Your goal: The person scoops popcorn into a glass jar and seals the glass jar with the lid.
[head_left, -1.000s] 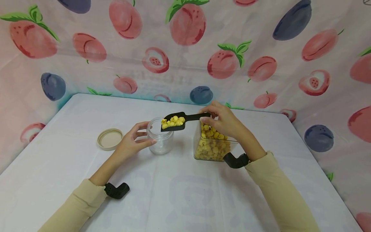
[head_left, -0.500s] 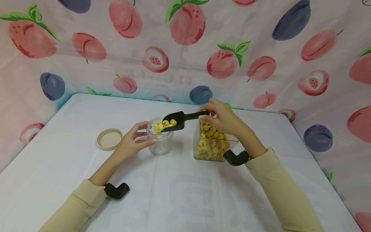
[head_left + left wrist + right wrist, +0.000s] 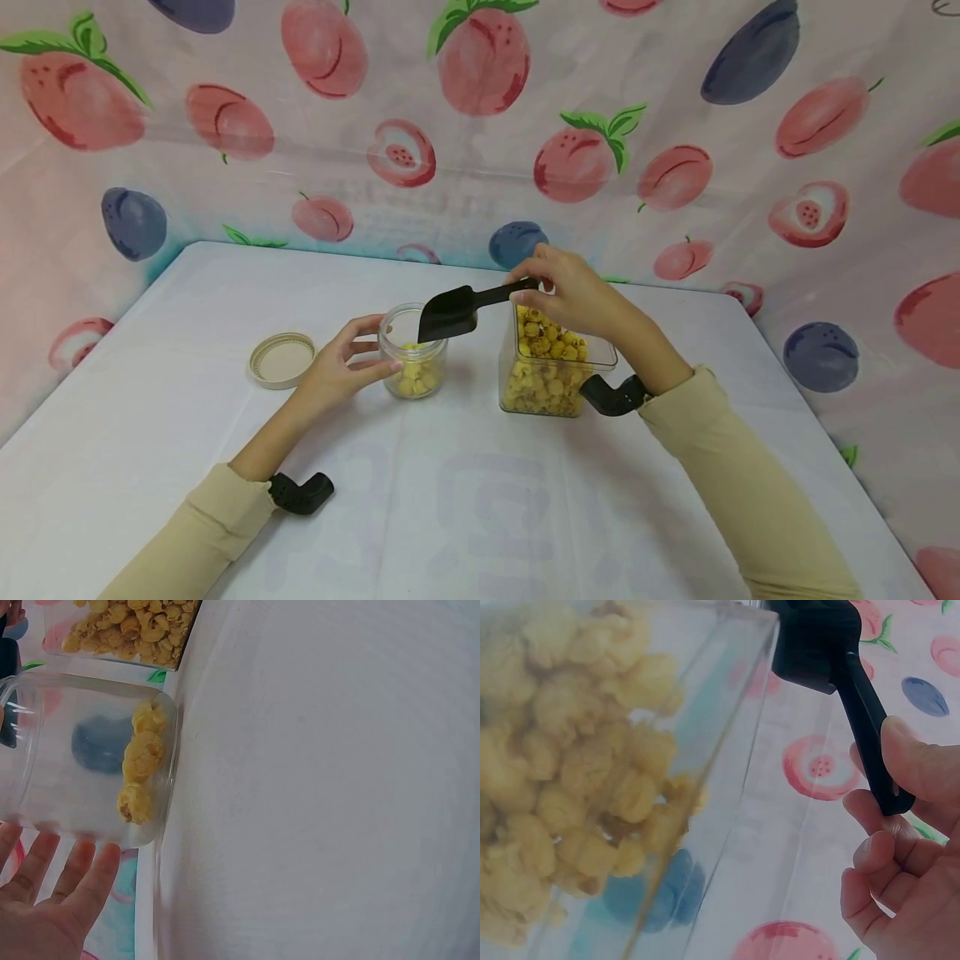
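My left hand (image 3: pixel 341 367) steadies the glass jar (image 3: pixel 427 357), its fingers spread along the jar's far-left side and my thumb on the near side. The pale lid (image 3: pixel 282 361) lies flat on the white table (image 3: pixel 450 517), to the left of this hand. Right of the jar and apart from it stands the clear container (image 3: pixel 562 361) of popcorn. Above the container's far part, my right hand (image 3: pixel 564 287) pinches the handle of the black scoop (image 3: pixel 450 317) between thumb and fingers; the scoop's bowl points left and tilts down over the jar's mouth. Farthest back hangs the fruit-printed cloth (image 3: pixel 322 158).

My beige sleeves run out of view at the near edge. The left wrist view cuts off the jar's mouth; the right wrist view cuts off the scoop's bowl and part of the container. The inside of the bowl is turned from sight.

Half a second earlier, popcorn pieces were sliding from the bowl; now they rest at the jar's bottom, and the scoop is tipped more steeply. My left hand, jar and lid keep their places.
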Demonstrator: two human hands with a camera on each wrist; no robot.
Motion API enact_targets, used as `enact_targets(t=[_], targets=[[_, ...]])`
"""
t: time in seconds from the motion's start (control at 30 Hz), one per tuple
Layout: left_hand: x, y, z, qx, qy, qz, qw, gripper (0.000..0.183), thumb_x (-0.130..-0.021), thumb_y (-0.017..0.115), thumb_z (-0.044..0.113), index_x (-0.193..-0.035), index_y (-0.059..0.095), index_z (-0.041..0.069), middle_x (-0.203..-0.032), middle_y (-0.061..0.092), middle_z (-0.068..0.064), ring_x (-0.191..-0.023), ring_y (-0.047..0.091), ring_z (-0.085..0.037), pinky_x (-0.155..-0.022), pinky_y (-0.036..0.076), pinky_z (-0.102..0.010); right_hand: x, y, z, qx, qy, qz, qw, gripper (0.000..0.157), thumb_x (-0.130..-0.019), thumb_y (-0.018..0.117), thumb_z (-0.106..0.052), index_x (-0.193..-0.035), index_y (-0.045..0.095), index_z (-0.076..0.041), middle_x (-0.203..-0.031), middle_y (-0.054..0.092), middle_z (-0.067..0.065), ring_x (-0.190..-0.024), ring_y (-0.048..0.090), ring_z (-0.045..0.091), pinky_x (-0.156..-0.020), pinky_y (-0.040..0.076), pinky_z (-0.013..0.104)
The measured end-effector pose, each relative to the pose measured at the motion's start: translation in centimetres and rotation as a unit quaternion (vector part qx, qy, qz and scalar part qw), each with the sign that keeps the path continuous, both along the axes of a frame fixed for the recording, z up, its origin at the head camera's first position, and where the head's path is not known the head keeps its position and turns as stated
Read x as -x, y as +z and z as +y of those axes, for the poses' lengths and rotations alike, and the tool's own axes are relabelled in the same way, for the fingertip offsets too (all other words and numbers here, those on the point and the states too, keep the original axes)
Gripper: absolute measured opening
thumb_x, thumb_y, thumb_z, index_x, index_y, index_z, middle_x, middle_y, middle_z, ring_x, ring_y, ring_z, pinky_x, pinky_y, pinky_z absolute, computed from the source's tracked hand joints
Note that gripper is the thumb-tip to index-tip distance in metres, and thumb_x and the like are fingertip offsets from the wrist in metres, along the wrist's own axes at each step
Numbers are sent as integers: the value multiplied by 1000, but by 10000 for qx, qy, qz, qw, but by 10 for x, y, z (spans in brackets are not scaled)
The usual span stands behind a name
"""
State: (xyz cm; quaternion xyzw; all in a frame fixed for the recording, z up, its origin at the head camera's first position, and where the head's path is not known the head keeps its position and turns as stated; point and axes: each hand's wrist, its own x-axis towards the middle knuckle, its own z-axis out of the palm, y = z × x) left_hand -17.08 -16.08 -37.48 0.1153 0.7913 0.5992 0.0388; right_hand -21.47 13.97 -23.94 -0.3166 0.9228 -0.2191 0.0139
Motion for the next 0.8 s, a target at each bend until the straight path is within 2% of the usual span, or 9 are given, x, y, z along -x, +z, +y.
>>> enact_targets(t=[0.3,0.8], targets=[[0,-1,0,12,-4,31,10000,66,-82,72,18,-138,38,17,-136,41,-10,-124,44,-32,-103,41,-48,-1,2,0,-93,-114,-63,9999,24,-90,62,-18,-112,65,-8,-82,43,7,-77,41,21,-64,35,30],[0,-2,0,19,-42,-11,10000,67,-82,72,21,-139,37,19,-137,40,-9,-124,42,-31,-103,41,-49,-6,-8,5,344,-150,-95,9992,20,-88,63,-14,-106,65,-5,-80,45,7,-78,44,21,-63,36,29]])
